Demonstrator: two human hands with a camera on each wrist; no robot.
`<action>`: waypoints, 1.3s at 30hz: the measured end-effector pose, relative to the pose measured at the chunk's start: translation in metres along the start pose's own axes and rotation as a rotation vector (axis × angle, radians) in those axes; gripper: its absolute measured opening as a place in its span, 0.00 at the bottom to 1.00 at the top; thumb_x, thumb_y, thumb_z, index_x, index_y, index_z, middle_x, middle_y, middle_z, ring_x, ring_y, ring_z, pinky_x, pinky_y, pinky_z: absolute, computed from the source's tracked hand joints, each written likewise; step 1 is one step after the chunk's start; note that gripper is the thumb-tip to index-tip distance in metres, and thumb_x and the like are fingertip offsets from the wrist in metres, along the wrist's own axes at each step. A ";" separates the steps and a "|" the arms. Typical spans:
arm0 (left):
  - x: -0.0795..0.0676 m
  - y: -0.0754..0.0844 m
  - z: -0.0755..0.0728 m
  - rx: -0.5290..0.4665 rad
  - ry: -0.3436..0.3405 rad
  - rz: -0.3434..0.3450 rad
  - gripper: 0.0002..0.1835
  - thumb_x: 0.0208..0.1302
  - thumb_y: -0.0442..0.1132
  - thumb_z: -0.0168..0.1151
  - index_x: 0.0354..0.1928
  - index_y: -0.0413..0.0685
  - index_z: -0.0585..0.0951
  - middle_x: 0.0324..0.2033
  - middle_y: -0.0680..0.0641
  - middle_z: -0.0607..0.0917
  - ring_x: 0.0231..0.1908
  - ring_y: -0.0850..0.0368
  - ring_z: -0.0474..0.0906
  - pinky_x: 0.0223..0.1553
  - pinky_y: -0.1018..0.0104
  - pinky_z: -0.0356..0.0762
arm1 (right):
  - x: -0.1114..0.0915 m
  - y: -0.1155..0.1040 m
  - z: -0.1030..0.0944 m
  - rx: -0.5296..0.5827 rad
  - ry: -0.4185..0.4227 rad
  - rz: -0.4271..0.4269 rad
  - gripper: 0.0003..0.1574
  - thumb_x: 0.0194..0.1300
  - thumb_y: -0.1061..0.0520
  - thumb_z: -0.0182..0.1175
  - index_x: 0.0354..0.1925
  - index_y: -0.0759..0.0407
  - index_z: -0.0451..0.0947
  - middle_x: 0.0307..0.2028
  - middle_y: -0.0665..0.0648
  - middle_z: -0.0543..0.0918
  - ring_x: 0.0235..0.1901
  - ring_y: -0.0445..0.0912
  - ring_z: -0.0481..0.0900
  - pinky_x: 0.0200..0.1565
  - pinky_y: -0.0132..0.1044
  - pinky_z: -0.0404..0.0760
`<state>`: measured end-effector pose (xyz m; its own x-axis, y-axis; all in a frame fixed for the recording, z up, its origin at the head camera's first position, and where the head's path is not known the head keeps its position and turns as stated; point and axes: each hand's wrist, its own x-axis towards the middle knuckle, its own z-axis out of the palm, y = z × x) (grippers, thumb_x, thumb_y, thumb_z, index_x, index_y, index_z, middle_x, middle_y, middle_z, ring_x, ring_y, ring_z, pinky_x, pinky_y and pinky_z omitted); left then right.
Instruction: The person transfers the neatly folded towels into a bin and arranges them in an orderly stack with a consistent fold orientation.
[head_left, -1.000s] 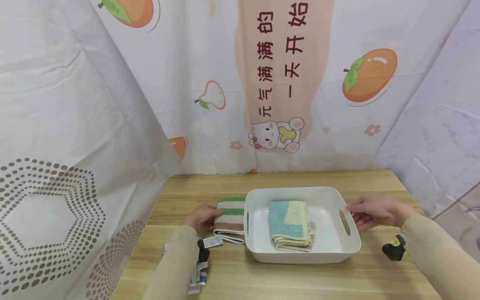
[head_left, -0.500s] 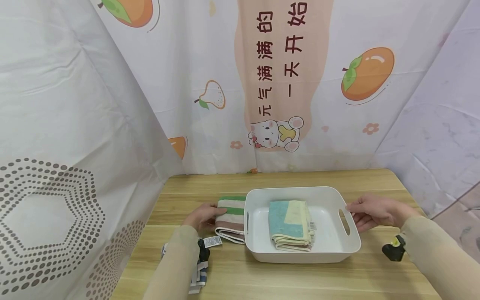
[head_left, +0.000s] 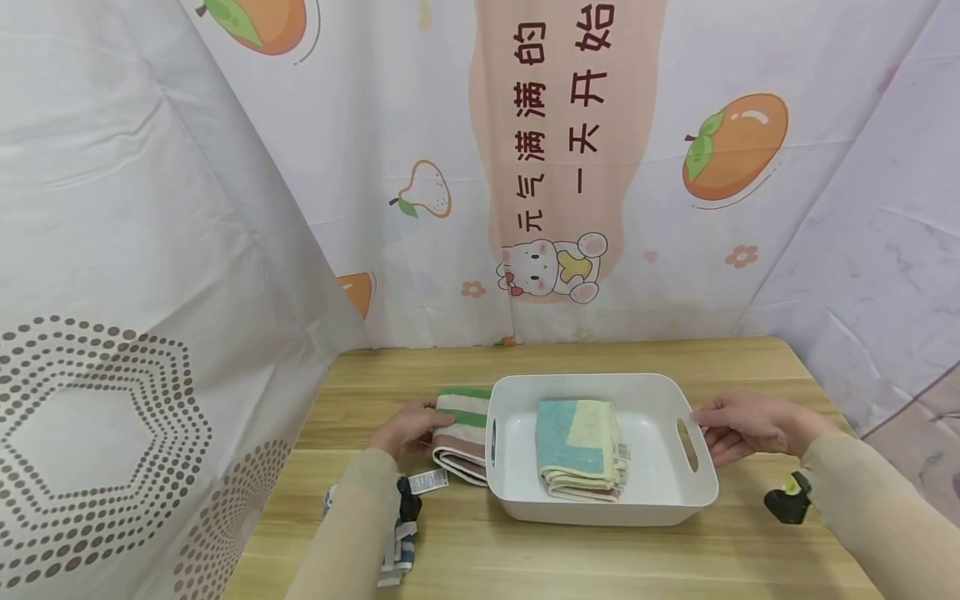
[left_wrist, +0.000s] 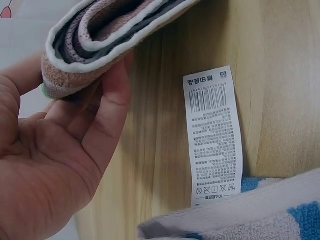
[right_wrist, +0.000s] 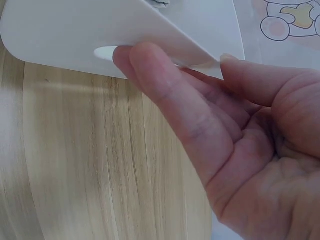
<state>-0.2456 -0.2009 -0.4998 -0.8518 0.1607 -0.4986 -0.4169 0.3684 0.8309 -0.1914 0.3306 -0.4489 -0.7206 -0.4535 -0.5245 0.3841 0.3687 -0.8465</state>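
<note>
My left hand grips the left side of a folded towel with green, white and brown stripes. The wrist view shows the thumb and fingers on either side of the towel's folded edge, which is raised off the wood. This towel lies against the left end of a white plastic basket. Inside the basket is a folded blue and yellow towel. At the basket's right end, my right hand holds the wall by its handle slot, thumb at the rim and fingers against the outside.
A blue and white towel with a paper label lies at the front left, partly hidden by my left forearm. A small black object shows beside the right sleeve. Patterned curtains stand behind the wooden table.
The striped towel has shifted slightly right and its front edge has tilted up in my left hand. The basket has moved slightly left. My right hand stays at its handle.
</note>
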 end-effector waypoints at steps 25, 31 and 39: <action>-0.002 0.031 -0.001 -0.069 0.187 0.151 0.28 0.69 0.41 0.64 0.69 0.46 0.70 0.44 0.40 0.85 0.36 0.53 0.83 0.37 0.58 0.81 | 0.000 0.002 -0.001 0.006 0.000 0.006 0.23 0.82 0.55 0.47 0.51 0.76 0.77 0.36 0.63 0.88 0.35 0.51 0.90 0.43 0.48 0.88; -0.007 0.042 0.000 -0.138 0.229 0.176 0.30 0.70 0.41 0.63 0.71 0.46 0.67 0.49 0.37 0.85 0.39 0.51 0.85 0.40 0.57 0.85 | 0.000 0.003 0.000 0.013 0.005 0.011 0.23 0.82 0.55 0.47 0.50 0.76 0.77 0.35 0.63 0.88 0.35 0.51 0.90 0.44 0.47 0.88; -0.012 0.059 0.000 -0.180 0.264 0.259 0.32 0.70 0.42 0.63 0.72 0.48 0.65 0.53 0.37 0.84 0.42 0.50 0.85 0.42 0.56 0.85 | 0.000 0.002 0.000 0.013 -0.003 0.004 0.23 0.81 0.55 0.47 0.51 0.76 0.77 0.35 0.63 0.88 0.35 0.51 0.90 0.43 0.47 0.88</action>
<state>-0.2601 -0.1807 -0.4451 -0.9782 -0.0219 -0.2066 -0.2071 0.1771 0.9622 -0.1903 0.3310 -0.4505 -0.7173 -0.4548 -0.5279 0.3942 0.3598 -0.8456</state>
